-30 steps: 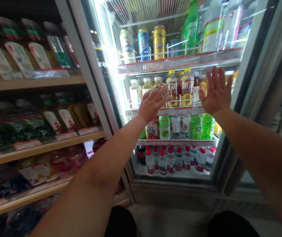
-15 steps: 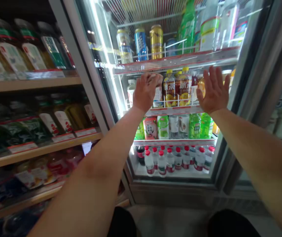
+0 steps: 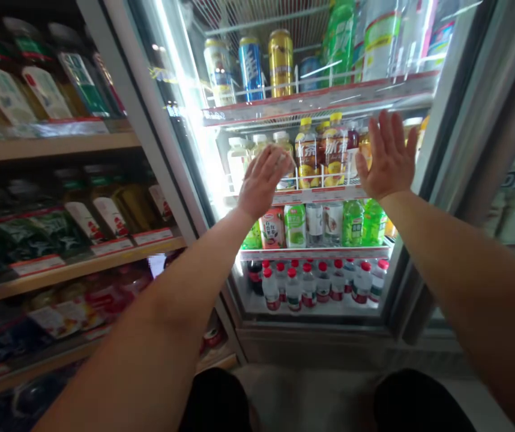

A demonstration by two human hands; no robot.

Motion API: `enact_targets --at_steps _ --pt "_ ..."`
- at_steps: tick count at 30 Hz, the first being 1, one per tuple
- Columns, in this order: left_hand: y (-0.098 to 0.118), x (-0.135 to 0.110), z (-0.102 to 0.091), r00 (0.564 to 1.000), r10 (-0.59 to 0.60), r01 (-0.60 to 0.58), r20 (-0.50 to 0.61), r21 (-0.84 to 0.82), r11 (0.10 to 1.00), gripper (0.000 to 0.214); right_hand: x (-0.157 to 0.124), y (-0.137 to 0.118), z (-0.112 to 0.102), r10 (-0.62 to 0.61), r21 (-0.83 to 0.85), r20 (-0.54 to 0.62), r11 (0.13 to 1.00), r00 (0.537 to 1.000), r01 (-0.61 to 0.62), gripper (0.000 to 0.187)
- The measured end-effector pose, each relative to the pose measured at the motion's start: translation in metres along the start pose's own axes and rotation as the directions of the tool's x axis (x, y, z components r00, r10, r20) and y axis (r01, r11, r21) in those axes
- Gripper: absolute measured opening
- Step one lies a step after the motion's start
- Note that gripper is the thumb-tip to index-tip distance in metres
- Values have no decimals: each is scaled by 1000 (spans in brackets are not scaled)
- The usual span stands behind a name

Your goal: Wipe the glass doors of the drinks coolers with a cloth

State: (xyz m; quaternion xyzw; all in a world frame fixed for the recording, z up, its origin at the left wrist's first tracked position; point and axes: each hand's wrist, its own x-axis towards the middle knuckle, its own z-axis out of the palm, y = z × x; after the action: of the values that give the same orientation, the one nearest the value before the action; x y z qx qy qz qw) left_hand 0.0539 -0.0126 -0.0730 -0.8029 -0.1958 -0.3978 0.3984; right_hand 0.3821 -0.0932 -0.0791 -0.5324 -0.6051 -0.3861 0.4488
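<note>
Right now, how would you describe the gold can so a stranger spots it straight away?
Face the lit fridge and find the shelf just above the left hand. At its left end stand a pale can, a blue can, then the gold can. It is the rightmost of these three, and its gold body sets it apart.
</note>
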Motion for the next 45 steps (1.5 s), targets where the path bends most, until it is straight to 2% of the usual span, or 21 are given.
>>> enact_targets --at_steps 2,4,6,9,11,14,17,19,21,23,25,28,30,31,34,36,38,40,42,45 --pt "4 -14 2 994 76 -75 73 -28 997 57 -1 -1 -1 -2 0 -8 1000 1000 2 71" --pt "-3 -15 2 988 124 -120 88 -48 992 58 -1 0 0 -13 -9 -28 1000 1000 13 71" --pt "-18 -4 0 994 100 -98 35 -64 993 59 0 1 1 -21 -25 -37 999 999 20 72" --pt "-33 12 0 999 -13 9 -47 -71 997 54 0 1 -1 -2 -37 -2 999 1000 2 72" --pt "-25 8 2 998 -27 24 -49 -62 998 52 0 0 -2 8 -25 24 1000 1000 -7 70" --pt "-2 -12 2 997 57 -55 49 -37 998 54 0 0 -1 8 -1 9 1000 1000 -8 70" --pt "-2 -13 -6 987 103 -103 122 -8 995 61 0 0 0 7 -4 -9 1000 1000 -7 72" --pt "-15 2 -11 998 29 -30 57 7 1000 61 0 0 -1 8 -21 9 1000 1000 -8 72" --pt "-25 16 -14 994 -97 96 -50 -8 995 61 0 -2 -2 15 -37 25 999 1000 -14 72" --pt "-21 17 -10 979 -178 174 -103 -38 984 64 0 -3 -3 17 -43 35 999 999 -16 73" --pt "-7 3 -4 985 -160 157 -61 -49 986 66 1 -3 -3 31 -38 30 999 999 -30 72" --pt "8 -21 2 996 -30 32 81 -24 999 64 2 -2 -2 35 -24 37 999 999 -34 73" --pt "1 -22 -1 992 30 -29 119 -7 1000 64 2 -2 -2 27 -27 41 999 999 -25 75" --pt "-6 -18 -3 994 27 -28 104 4 1000 64 2 -2 -3 23 -29 46 999 999 -21 75" --pt "-24 -2 -8 997 -81 81 4 32 996 69 2 -3 -5 31 -18 51 999 998 -31 74" --pt "-23 -4 -6 989 -139 142 -52 46 989 67 1 -3 -4 34 1 58 999 998 -34 74" --pt "-12 -18 0 996 -86 89 -39 60 994 62 1 -3 -3 48 15 45 999 998 -49 72" --pt "-3 -32 4 999 31 -32 17 63 997 57 1 -4 -3 64 17 34 998 997 -65 71" --pt "-5 -33 4 996 86 -88 36 57 995 56 1 -4 -4 65 10 46 998 997 -66 73" --pt "-19 -9 -3 998 -53 55 -39 36 998 62 1 -5 -6 38 -1 69 999 997 -38 74"
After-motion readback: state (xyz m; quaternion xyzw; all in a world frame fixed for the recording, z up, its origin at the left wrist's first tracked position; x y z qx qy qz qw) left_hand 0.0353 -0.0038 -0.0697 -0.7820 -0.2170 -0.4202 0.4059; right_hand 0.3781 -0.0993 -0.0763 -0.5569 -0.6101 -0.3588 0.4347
